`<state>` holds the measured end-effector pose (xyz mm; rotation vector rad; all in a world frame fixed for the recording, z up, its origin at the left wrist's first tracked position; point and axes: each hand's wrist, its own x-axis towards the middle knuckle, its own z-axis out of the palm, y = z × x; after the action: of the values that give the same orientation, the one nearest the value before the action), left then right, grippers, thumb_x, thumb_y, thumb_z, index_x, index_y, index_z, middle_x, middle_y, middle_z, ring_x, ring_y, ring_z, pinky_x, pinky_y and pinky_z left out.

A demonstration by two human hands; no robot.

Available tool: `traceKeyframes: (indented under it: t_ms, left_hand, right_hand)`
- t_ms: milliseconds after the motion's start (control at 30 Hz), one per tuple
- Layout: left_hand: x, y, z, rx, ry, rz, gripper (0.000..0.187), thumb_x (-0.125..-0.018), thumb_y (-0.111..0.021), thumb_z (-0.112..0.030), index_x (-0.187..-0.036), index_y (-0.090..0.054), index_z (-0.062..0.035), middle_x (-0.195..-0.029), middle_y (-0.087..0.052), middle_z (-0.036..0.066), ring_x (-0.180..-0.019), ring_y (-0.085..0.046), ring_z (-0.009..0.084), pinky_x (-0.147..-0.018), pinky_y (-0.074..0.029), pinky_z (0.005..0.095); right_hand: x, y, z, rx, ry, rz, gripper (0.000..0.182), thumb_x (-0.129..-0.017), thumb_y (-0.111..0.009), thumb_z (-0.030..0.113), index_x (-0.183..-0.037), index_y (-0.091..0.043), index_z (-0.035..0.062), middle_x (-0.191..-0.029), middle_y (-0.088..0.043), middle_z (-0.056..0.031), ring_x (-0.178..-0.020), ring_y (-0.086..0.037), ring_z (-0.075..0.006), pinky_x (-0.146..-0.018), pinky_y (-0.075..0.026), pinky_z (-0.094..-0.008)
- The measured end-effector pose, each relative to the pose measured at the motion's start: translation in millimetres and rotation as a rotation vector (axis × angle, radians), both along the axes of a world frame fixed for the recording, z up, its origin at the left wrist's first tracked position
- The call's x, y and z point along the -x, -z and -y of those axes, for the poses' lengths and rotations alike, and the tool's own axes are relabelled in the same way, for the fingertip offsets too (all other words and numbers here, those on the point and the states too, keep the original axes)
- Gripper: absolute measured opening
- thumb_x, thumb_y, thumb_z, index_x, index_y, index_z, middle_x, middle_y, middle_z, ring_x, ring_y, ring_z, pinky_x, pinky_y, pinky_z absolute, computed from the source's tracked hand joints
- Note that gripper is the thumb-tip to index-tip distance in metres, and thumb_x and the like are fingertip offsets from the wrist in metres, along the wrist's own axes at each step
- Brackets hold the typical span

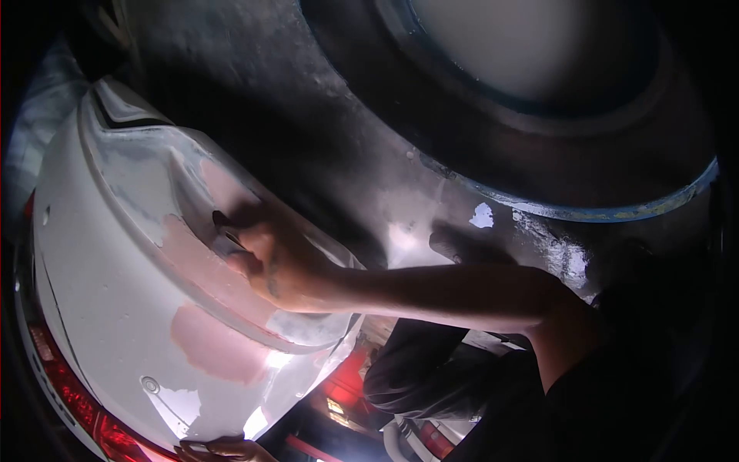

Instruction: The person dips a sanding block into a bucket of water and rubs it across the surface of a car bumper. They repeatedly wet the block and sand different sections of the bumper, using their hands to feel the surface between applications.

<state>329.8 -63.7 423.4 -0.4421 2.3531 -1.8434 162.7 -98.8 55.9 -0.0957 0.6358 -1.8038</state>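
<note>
A white car body panel (115, 254) fills the left side, with dull pink patches (219, 343) and grey scuffed areas. My right hand (273, 262) is on its curved ridge, fingers bent round a small grey flat piece (229, 240) whose kind I cannot make out. The fingers and piece lie close against the panel, in shadow. At the bottom edge, my left hand (223, 449) rests its outstretched fingers on the panel's lower border, near the red tail light (119, 443). The frame cuts off the rest of that hand.
A large round dark object with a blue rim (608, 214) and pale middle takes up the upper right. Below the right forearm is a leg in dark trousers (423, 373). Beside it lie a red object (346, 381) and a pale curved tube (392, 443). The grey floor (369, 154) is stained.
</note>
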Motion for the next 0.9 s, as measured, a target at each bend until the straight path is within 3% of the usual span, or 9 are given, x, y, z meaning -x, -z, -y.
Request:
traceKeyframes:
  t_ms: [67, 267, 333, 400, 467, 500, 600, 733, 900]
  left_hand:
    - [3.4, 3.7, 1.7, -0.021, 0.025, -0.028, 0.052, -0.111, -0.033, -0.035, -0.144, -0.054, -0.0009, -0.148, -0.051, 0.022, -0.138, -0.048, 0.0392, -0.113, -0.037, 0.0581]
    - [10.9, 10.5, -1.4, 0.003, 0.013, -0.041, 0.048, -0.11, -0.036, -0.033, -0.137, -0.055, 0.0004, -0.142, -0.053, 0.023, -0.133, -0.05, 0.0397, -0.111, -0.039, 0.0595]
    - [11.2, 11.1, -0.2, 0.013, 0.015, -0.051, 0.046, -0.109, -0.038, -0.033, -0.135, -0.056, 0.0008, -0.14, -0.054, 0.023, -0.131, -0.051, 0.0398, -0.11, -0.039, 0.06]
    - [11.5, 11.7, 0.4, 0.018, 0.014, -0.06, 0.045, -0.109, -0.039, -0.032, -0.133, -0.056, 0.0012, -0.139, -0.055, 0.023, -0.13, -0.052, 0.04, -0.11, -0.04, 0.0605]
    - [9.7, 15.0, 2.3, 0.03, 0.019, -0.076, 0.043, -0.109, -0.04, -0.032, -0.131, -0.057, 0.0017, -0.137, -0.055, 0.023, -0.128, -0.052, 0.0401, -0.109, -0.041, 0.061]
    - [11.6, 14.1, 1.7, 0.028, 0.012, -0.064, 0.043, -0.109, -0.041, -0.031, -0.13, -0.057, 0.0019, -0.136, -0.056, 0.023, -0.127, -0.053, 0.0402, -0.109, -0.041, 0.0612]
    - [18.0, 14.1, -0.9, 0.044, 0.015, -0.057, 0.041, -0.108, -0.043, -0.031, -0.126, -0.058, 0.0025, -0.133, -0.057, 0.024, -0.125, -0.054, 0.0404, -0.108, -0.042, 0.062]
    - [16.6, 18.6, 1.9, 0.064, 0.006, -0.093, 0.038, -0.107, -0.045, -0.029, -0.122, -0.059, 0.0033, -0.13, -0.058, 0.024, -0.122, -0.056, 0.0408, -0.107, -0.043, 0.0629]
    - [33.6, 28.4, -6.2, 0.116, -0.004, -0.08, 0.039, -0.107, -0.047, -0.031, -0.118, -0.06, 0.0042, -0.129, -0.058, 0.024, -0.121, -0.056, 0.0383, -0.107, -0.045, 0.061]
  right_hand:
    - [-15.7, 0.5, -10.7, -0.048, 0.309, -0.14, 0.019, -0.095, -0.069, 0.015, -0.095, -0.071, -0.0042, -0.088, -0.069, -0.0215, -0.084, -0.069, -0.0305, -0.08, -0.052, -0.0427]
    - [62.0, 2.6, -1.9, 0.016, -0.263, -0.019, 0.02, -0.096, -0.07, 0.015, -0.102, -0.072, -0.0034, -0.098, -0.07, -0.0207, -0.091, -0.069, -0.0312, -0.084, -0.053, -0.0408]
    - [12.5, -0.6, -3.1, -0.007, 0.116, -0.135, 0.016, -0.092, -0.069, 0.01, -0.094, -0.069, -0.0053, -0.113, -0.06, -0.0244, -0.111, -0.059, -0.0369, -0.094, -0.05, -0.0434]
    - [1.6, -2.8, -7.2, 0.006, 0.05, -0.044, 0.019, -0.092, -0.07, 0.013, -0.091, -0.068, -0.0058, -0.112, -0.06, -0.0243, -0.11, -0.059, -0.0379, -0.094, -0.05, -0.0445]
    - [-4.6, -2.7, 15.3, -0.153, 0.313, -0.218, 0.02, -0.095, -0.071, 0.016, -0.102, -0.072, -0.0028, -0.079, -0.063, -0.0172, -0.078, -0.067, -0.0344, -0.079, -0.054, -0.0422]
    - [43.4, 2.7, 11.6, -0.06, -0.024, -0.033, 0.019, -0.094, -0.072, 0.016, -0.1, -0.073, -0.0021, -0.083, -0.065, -0.0195, -0.085, -0.068, -0.0338, -0.083, -0.053, -0.042]
    - [35.7, 6.2, 7.7, 0.012, -0.072, 0.006, 0.024, -0.091, -0.071, 0.016, -0.091, -0.068, -0.0078, -0.105, -0.063, -0.0249, -0.098, -0.064, -0.0378, -0.093, -0.05, -0.0438]
    - [21.0, 9.3, -2.3, 0.004, -0.041, -0.082, 0.025, -0.091, -0.071, 0.016, -0.085, -0.07, -0.0082, -0.102, -0.066, -0.0261, -0.107, -0.065, -0.0362, -0.091, -0.052, -0.0424]
    - [46.7, 4.3, 3.9, -0.032, -0.158, 0.067, 0.028, -0.092, -0.072, 0.021, -0.089, -0.072, -0.0069, -0.09, -0.069, -0.0236, -0.092, -0.069, -0.0331, -0.086, -0.052, -0.0413]
